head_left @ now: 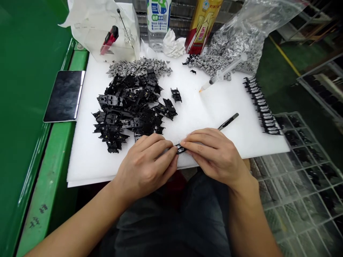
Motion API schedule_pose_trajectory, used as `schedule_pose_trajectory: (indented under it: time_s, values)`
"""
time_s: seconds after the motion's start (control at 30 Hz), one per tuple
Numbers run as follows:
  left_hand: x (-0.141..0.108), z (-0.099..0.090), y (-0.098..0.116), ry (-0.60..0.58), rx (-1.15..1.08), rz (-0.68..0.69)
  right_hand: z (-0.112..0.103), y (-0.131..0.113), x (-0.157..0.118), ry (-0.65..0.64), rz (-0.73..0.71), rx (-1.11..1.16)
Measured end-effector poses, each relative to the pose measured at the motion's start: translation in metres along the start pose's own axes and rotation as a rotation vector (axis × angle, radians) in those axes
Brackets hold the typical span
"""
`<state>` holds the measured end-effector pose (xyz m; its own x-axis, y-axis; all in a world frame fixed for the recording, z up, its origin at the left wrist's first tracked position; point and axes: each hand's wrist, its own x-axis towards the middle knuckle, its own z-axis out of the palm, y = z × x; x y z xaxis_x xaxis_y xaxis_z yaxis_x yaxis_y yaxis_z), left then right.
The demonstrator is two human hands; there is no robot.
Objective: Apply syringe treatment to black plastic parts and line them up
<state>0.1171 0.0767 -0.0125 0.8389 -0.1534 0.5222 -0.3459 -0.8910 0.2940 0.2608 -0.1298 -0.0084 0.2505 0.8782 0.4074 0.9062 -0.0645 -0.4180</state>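
Between my two hands, near the front edge of the white foam board (102,167), is a small black plastic part (181,148) with a grey piece in it. My left hand (147,162) pinches its left end, and my right hand (214,151) grips the right end; the fingers cover much of it. A slim black pen-like tool (228,121) lies just beyond my right hand, its lower end hidden. Ahead and left is a heap of similar black plastic parts (131,107), with one loose black part (176,95) apart from it.
Small grey pieces (142,67) lie behind the heap, and a clear bag (235,43) holds more. A syringe (222,73) and a row of black parts (261,105) lie right. Bottle (158,21), gold-red carton (202,26), phone-like tablet (64,95) and divided tray (302,178) surround the board.
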Motion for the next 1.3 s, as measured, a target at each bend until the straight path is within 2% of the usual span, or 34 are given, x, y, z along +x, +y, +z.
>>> schedule_pose_trajectory:
  time_s: [0.23, 0.37, 0.5, 0.6, 0.73, 0.87, 1.07, 1.3]
  values:
    - [0.0, -0.002, -0.001, 0.02, -0.029, -0.003, -0.002, -0.001, -0.002, 0.053, 0.11, -0.106]
    - [0.0, -0.002, -0.001, 0.018, -0.047, -0.039, -0.003, -0.003, -0.001, 0.101, 0.118, -0.084]
    - [0.001, -0.005, -0.002, 0.056, -0.056, -0.046, -0.025, -0.004, -0.007, 0.116, 0.165, -0.047]
    - [0.003, -0.008, -0.004, 0.059, -0.032, -0.048, -0.057, 0.008, -0.032, 0.167, 0.247, -0.02]
    - [0.004, -0.006, -0.008, 0.07, -0.019, -0.017, -0.094, 0.041, -0.094, 0.339, 0.431, -0.19]
    - [0.005, -0.003, -0.01, 0.084, -0.005, 0.01, -0.107, 0.072, -0.144, 0.428, 0.491, -0.256]
    - [0.005, -0.005, -0.009, 0.052, 0.032, 0.021, -0.105, 0.094, -0.16, 0.452, 0.455, -0.272]
    - [0.006, -0.005, -0.007, 0.051, 0.037, 0.032, -0.104, 0.1, -0.164, 0.47, 0.454, -0.324]
